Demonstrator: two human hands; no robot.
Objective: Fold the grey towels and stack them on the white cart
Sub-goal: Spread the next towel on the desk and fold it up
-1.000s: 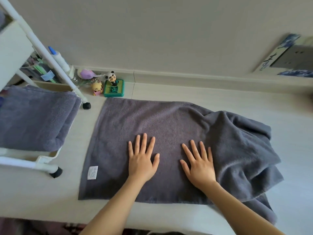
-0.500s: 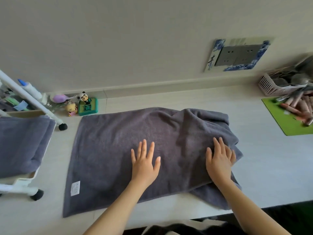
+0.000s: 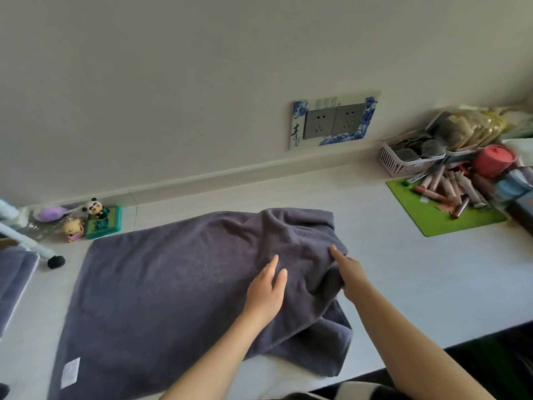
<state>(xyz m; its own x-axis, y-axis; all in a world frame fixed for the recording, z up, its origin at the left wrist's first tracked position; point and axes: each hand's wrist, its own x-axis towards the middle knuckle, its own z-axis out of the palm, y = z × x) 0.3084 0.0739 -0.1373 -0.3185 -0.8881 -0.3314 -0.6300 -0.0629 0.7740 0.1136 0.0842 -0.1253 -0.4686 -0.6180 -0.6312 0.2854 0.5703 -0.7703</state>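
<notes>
A: Towel (image 3: 173,284), grey, lies spread over the white worktop (image 3: 418,284), its left part flat and its right part bunched in folds. A white label (image 3: 70,373) shows at its near left corner, close to the worktop's near edge.

B: And the hands?

A: The left hand (image 3: 266,291) rests flat on the towel's middle, fingers (image 3: 272,264) straight and close together, holding nothing. The right hand (image 3: 350,274) is at the rumpled right part, just beside the left; its fingers curl into the cloth and grip a fold, with one finger stretched along the top.

B: Any other towel?

A: A second towel (image 3: 13,284) lies on the cart (image 3: 28,241) at the worktop's left edge; only part of each is in view.

B: What else stands about?

A: Small toy figures (image 3: 95,220) sit at the far left by the wall. At the far right corner lie a green mat (image 3: 450,220) with pink sticks on it and a pink basket (image 3: 403,163). A socket plate (image 3: 334,119) is on the wall.
</notes>
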